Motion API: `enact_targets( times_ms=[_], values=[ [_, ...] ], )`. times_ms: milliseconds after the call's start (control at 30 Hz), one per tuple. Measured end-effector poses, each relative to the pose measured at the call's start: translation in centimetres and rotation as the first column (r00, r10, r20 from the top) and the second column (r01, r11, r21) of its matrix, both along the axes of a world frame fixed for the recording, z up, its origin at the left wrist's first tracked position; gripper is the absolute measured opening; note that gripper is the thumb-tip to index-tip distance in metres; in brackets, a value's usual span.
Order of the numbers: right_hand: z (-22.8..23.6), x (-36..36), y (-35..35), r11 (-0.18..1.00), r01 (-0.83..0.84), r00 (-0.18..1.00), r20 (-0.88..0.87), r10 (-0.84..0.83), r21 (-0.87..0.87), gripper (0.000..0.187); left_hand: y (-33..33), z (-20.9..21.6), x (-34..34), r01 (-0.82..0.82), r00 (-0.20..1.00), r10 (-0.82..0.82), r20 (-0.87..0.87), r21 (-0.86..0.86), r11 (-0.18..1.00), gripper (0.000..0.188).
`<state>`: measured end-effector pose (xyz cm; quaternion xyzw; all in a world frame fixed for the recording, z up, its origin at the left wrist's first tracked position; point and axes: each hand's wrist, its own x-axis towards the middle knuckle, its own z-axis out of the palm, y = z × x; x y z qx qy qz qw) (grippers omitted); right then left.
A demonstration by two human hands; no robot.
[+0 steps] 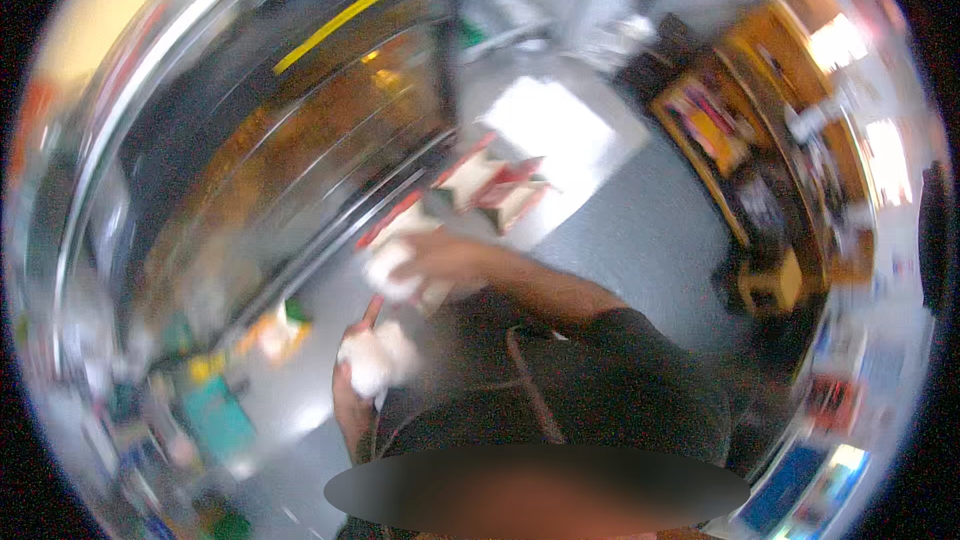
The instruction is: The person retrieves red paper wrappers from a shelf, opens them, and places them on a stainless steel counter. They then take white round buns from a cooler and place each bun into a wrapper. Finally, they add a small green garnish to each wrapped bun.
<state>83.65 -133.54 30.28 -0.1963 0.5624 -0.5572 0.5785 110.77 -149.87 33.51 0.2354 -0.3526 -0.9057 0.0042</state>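
Note:
Motion blurs the whole view. Close to my body, my left hand (348, 402) is wrapped round a white, rounded, soft-looking bundle (368, 364), its thumb raised beside it. Further forward, my right hand (440, 258) reaches in from the right, and its fingers close on a second white, rounded lump (391, 272). Neither lump shows clearly enough to tell its kind. Just beyond the right hand stand open cartons (470, 178) with red edges and pale insides, in a row along the counter.
A glass-fronted display case (270, 150) with brownish contents fills the left. White sheets (550, 130) lie past the cartons. A teal box (217, 412) and an orange-white item (272, 334) are at lower left. Wooden shelving (770, 90) stands right, beyond grey floor (640, 215).

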Motion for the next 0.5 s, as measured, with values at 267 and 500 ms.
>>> enact_targets(
  times_ms=[267,500],
  values=[
    [-13.0,-9.0,-6.7,0.933,-0.310,0.410,-0.860,0.305,0.183,0.066,1.0,-1.0,1.3,-0.200,0.975,0.198,-0.101,-0.010,0.980,0.094],
    [-22.1,-7.1,-9.7,0.854,-0.359,0.426,-0.748,0.509,0.377,0.077,2.0,1.1,3.1,-0.277,0.960,0.272,-0.062,-0.099,0.956,0.100]
  ],
)
